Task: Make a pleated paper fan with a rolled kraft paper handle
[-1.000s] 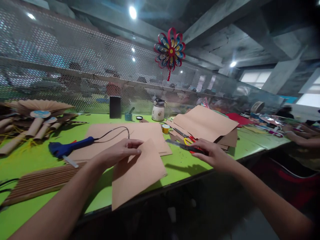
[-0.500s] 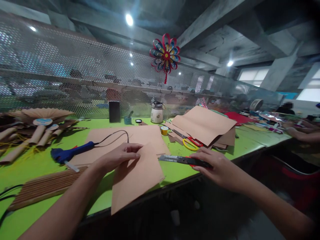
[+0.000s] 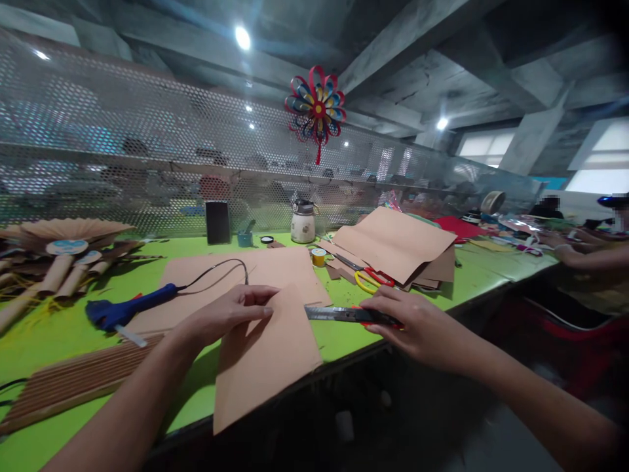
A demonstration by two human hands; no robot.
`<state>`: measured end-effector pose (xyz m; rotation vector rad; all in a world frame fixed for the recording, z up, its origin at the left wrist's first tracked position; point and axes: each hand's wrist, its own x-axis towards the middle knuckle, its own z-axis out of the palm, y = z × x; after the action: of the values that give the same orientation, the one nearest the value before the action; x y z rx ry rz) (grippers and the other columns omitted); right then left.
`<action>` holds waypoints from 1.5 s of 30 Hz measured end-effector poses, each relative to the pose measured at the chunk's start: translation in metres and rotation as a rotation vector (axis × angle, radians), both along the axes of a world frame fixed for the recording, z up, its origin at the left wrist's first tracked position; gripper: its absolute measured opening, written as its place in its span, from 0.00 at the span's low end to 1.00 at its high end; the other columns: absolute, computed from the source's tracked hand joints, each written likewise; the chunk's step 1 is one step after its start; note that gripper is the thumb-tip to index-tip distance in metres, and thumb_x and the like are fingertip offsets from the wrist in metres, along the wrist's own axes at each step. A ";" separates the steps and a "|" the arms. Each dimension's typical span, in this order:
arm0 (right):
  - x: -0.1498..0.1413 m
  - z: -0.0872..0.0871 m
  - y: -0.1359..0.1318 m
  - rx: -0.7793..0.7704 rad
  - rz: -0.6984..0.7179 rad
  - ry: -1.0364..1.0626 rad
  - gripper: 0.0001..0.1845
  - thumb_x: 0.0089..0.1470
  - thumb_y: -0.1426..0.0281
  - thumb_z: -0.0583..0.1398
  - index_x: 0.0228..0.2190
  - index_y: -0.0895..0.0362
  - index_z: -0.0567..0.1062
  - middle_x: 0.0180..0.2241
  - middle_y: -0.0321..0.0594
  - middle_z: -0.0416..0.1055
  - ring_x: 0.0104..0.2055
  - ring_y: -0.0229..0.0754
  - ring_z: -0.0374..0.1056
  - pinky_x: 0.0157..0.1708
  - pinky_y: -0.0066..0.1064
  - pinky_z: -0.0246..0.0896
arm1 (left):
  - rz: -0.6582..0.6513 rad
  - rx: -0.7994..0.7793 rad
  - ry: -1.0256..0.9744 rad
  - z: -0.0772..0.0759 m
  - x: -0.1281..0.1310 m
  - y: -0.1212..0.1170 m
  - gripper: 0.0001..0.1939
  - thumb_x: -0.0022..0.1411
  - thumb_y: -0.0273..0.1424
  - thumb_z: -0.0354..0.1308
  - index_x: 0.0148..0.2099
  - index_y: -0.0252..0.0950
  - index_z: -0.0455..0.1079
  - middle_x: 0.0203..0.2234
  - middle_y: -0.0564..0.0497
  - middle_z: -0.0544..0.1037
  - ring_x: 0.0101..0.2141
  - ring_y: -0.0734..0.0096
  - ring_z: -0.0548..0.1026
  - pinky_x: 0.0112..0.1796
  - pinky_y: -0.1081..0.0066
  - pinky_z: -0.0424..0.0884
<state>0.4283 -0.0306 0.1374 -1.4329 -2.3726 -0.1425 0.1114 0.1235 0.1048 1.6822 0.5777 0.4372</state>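
Observation:
Between the thumb and fingers of my left hand is a sheet of brown kraft paper, which looks folded and hangs over the table's front edge. My right hand grips a box cutter with its long blade out, pointing left. The blade's tip is at the sheet's right edge and seems to slip behind it or into the fold. Beyond that hand lie scissors with red and yellow handles. A larger brown sheet lies flat behind my left hand.
To the left are a blue glue gun, a pleated paper stack and paper fans. A white bottle, a yellow tape roll and a paper stack stand farther back. A co-worker's arm shows at right.
The box cutter has moved left, and its tip now meets the paper's edge. My left hand keeps its hold on the sheet. The whole view has shifted slightly.

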 end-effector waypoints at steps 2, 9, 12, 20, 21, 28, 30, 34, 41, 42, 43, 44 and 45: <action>-0.001 0.004 -0.003 -0.048 0.022 -0.020 0.13 0.64 0.67 0.57 0.49 0.54 0.73 0.41 0.46 0.72 0.39 0.45 0.70 0.39 0.35 0.65 | 0.010 0.015 0.007 -0.002 0.000 0.001 0.22 0.60 0.38 0.65 0.56 0.42 0.73 0.39 0.50 0.82 0.39 0.64 0.78 0.40 0.71 0.71; 0.001 0.013 -0.013 -0.250 0.120 -0.138 0.15 0.64 0.68 0.57 0.51 0.51 0.72 0.42 0.43 0.70 0.40 0.43 0.68 0.38 0.32 0.61 | -0.020 -0.038 0.017 -0.004 0.007 -0.005 0.21 0.61 0.37 0.63 0.56 0.40 0.73 0.41 0.47 0.81 0.37 0.64 0.78 0.38 0.69 0.72; 0.004 0.006 -0.012 -0.319 0.129 -0.120 0.15 0.64 0.66 0.57 0.51 0.51 0.72 0.41 0.42 0.70 0.40 0.43 0.69 0.38 0.32 0.61 | -0.029 -0.011 0.048 -0.010 0.014 -0.004 0.21 0.61 0.38 0.62 0.56 0.39 0.72 0.44 0.46 0.80 0.40 0.61 0.78 0.41 0.65 0.72; 0.013 -0.039 -0.011 -0.460 0.085 0.028 0.16 0.64 0.64 0.56 0.51 0.56 0.73 0.42 0.44 0.73 0.43 0.45 0.70 0.43 0.34 0.62 | 0.095 0.762 0.370 -0.030 0.040 -0.006 0.23 0.65 0.34 0.51 0.62 0.40 0.66 0.50 0.46 0.76 0.47 0.61 0.73 0.47 0.67 0.66; 0.014 -0.045 -0.012 -0.469 0.077 0.051 0.16 0.64 0.64 0.57 0.50 0.56 0.73 0.43 0.44 0.73 0.44 0.45 0.70 0.44 0.34 0.62 | 0.087 0.831 0.403 -0.032 0.043 -0.010 0.23 0.66 0.34 0.49 0.62 0.42 0.66 0.49 0.46 0.76 0.46 0.62 0.73 0.46 0.67 0.66; 0.013 -0.067 -0.015 -0.527 0.030 0.140 0.14 0.62 0.63 0.59 0.45 0.58 0.75 0.40 0.44 0.76 0.40 0.43 0.71 0.40 0.32 0.62 | 0.053 1.274 0.554 -0.042 0.058 -0.025 0.19 0.72 0.40 0.43 0.55 0.47 0.72 0.31 0.48 0.67 0.33 0.64 0.69 0.35 0.69 0.63; 0.011 -0.067 -0.013 -0.535 0.043 0.143 0.14 0.62 0.63 0.59 0.44 0.59 0.75 0.39 0.44 0.76 0.38 0.43 0.71 0.39 0.31 0.62 | 0.046 1.318 0.537 -0.045 0.059 -0.026 0.19 0.72 0.41 0.44 0.56 0.48 0.71 0.32 0.48 0.67 0.35 0.63 0.69 0.36 0.68 0.63; 0.008 -0.066 -0.012 -0.533 0.073 0.157 0.14 0.63 0.64 0.58 0.44 0.60 0.75 0.37 0.44 0.76 0.36 0.42 0.71 0.37 0.30 0.61 | 0.056 1.345 0.556 -0.048 0.059 -0.026 0.19 0.72 0.41 0.43 0.59 0.49 0.69 0.34 0.47 0.66 0.37 0.62 0.69 0.37 0.65 0.64; 0.009 -0.067 -0.018 -0.479 0.111 0.172 0.15 0.65 0.62 0.56 0.43 0.60 0.76 0.35 0.44 0.76 0.35 0.41 0.70 0.36 0.29 0.59 | 0.053 1.283 0.564 -0.049 0.059 -0.023 0.21 0.73 0.39 0.42 0.61 0.50 0.68 0.34 0.48 0.65 0.37 0.63 0.69 0.38 0.66 0.64; 0.011 -0.068 -0.020 -0.474 0.112 0.164 0.15 0.65 0.62 0.56 0.43 0.60 0.76 0.36 0.44 0.76 0.35 0.41 0.70 0.37 0.29 0.59 | 0.058 1.281 0.567 -0.049 0.059 -0.022 0.21 0.73 0.39 0.42 0.61 0.50 0.68 0.34 0.48 0.65 0.37 0.63 0.69 0.37 0.66 0.64; 0.013 -0.069 -0.022 -0.468 0.109 0.155 0.15 0.65 0.62 0.56 0.43 0.60 0.76 0.36 0.44 0.76 0.36 0.42 0.70 0.37 0.30 0.60 | 0.062 1.279 0.569 -0.050 0.059 -0.022 0.21 0.73 0.40 0.42 0.61 0.51 0.68 0.33 0.48 0.65 0.36 0.63 0.69 0.37 0.66 0.64; 0.015 -0.070 -0.024 -0.462 0.102 0.149 0.16 0.65 0.62 0.56 0.44 0.60 0.76 0.37 0.44 0.76 0.37 0.42 0.70 0.38 0.30 0.60 | 0.065 1.278 0.569 -0.050 0.059 -0.022 0.21 0.73 0.40 0.41 0.61 0.51 0.68 0.33 0.48 0.65 0.36 0.63 0.69 0.37 0.66 0.64; 0.018 -0.071 -0.027 -0.454 0.092 0.143 0.16 0.65 0.61 0.56 0.44 0.60 0.75 0.37 0.44 0.76 0.38 0.43 0.70 0.38 0.30 0.60 | 0.067 1.277 0.567 -0.051 0.059 -0.022 0.21 0.73 0.40 0.41 0.61 0.52 0.68 0.33 0.48 0.65 0.36 0.64 0.69 0.37 0.67 0.64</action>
<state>0.4458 -0.0572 0.0662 -1.4545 -2.4414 0.5367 0.1705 0.1018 0.0541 3.0713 0.8400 0.3863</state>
